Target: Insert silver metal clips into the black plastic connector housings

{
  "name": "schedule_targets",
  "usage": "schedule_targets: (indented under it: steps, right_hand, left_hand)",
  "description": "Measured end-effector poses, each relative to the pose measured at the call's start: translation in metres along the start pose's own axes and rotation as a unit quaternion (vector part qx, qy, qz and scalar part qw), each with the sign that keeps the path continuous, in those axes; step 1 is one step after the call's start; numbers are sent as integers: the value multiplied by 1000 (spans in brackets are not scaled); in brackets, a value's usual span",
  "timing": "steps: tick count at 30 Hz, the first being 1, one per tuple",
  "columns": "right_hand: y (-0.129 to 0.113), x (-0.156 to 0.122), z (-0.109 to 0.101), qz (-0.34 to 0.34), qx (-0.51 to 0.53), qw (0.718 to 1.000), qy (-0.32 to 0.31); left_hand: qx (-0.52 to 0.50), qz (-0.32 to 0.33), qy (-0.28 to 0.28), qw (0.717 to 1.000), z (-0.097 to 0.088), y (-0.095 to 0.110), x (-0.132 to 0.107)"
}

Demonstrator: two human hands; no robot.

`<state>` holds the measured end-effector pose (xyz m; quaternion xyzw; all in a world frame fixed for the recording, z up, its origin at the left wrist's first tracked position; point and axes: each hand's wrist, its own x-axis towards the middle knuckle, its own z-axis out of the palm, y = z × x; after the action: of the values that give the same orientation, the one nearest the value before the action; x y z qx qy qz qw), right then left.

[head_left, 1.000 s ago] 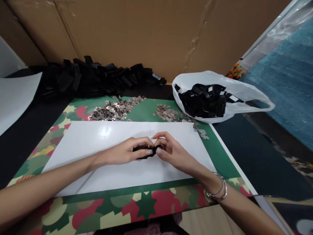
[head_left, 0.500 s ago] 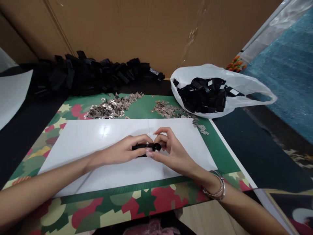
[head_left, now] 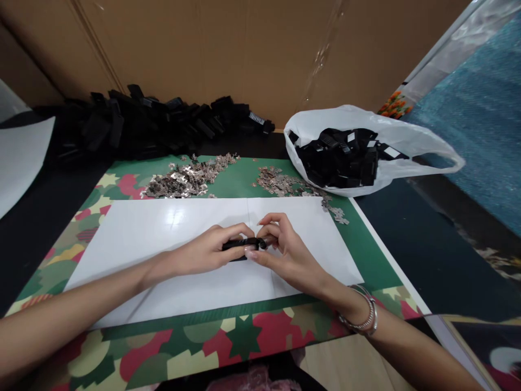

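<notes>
A small black plastic part is held just above the white paper sheet, between both hands. My left hand grips its left end, fingers along the far side and thumb along the near side. At the right end, my right hand pinches it, the thumb on the near edge and the index finger curled behind. The fingers cover much of the part, so its exact kind cannot be made out. Small metal pieces lie in a heap beyond the sheet, and more metal pieces lie to their right.
Against the cardboard wall lies a long pile of black plastic parts. A white plastic bag full of black parts stands at the back right. Patterned green and red paper covers the table under the sheet.
The black part has turned slightly at its right end, and the right fingers have shifted a little on it. The left hand keeps its grip almost unmoved.
</notes>
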<state>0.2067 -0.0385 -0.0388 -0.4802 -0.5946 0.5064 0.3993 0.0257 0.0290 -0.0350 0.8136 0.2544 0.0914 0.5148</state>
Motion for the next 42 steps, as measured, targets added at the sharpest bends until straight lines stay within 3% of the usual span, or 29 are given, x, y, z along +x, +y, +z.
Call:
schedule_targets:
  steps: [27, 32, 36, 39, 42]
  right_hand:
    - [4, 3, 3, -6, -75, 997, 35]
    - [3, 8, -7, -23, -94, 995, 11]
    - [1, 20, -29, -17, -136, 990, -21]
    - [1, 50, -48, -28, -239, 971, -9]
    - [6, 98, -61, -40, -324, 945, 29]
  left_hand:
    - [65, -54, 57, 995, 9, 1, 2]
    - [-83, -108, 52, 989, 5, 3, 4]
    - [-267, -113, 26, 957, -3, 2, 3]
    - [-359, -90, 6, 929, -10, -3, 1]
    - [-430, -77, -8, 899, -15, -9, -2]
